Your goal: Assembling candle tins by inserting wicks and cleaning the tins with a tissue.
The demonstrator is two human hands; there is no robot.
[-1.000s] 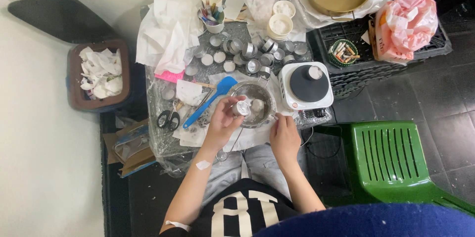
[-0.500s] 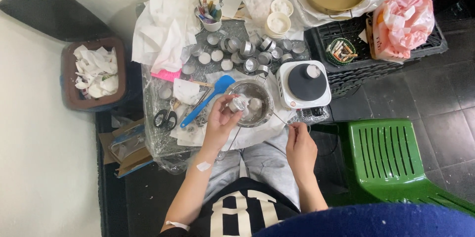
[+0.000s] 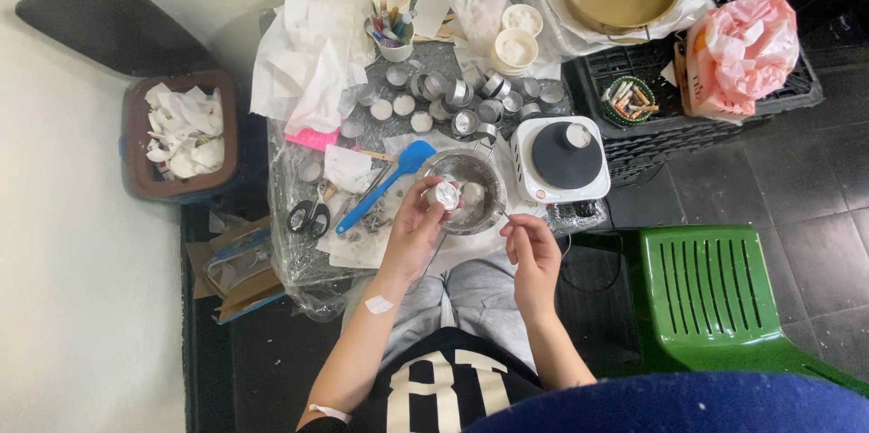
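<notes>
Over steel bowl point(image 3: 471, 187), left hand point(image 3: 415, 229) gripping cup point(image 3: 445, 194)

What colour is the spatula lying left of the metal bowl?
Blue; the spatula lies beside the metal bowl, clearest in the head view.

Left hand point(image 3: 415, 232) raised, forearm angled up from lower left, fingers curled closed around something small at the fingertips. Right hand point(image 3: 534, 256) nearer, to the right, thumb and forefinger pinched, wrist bent slightly inward.

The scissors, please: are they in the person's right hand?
No, the scissors lie on the table, left of the blue spatula, apart from both hands.
</notes>
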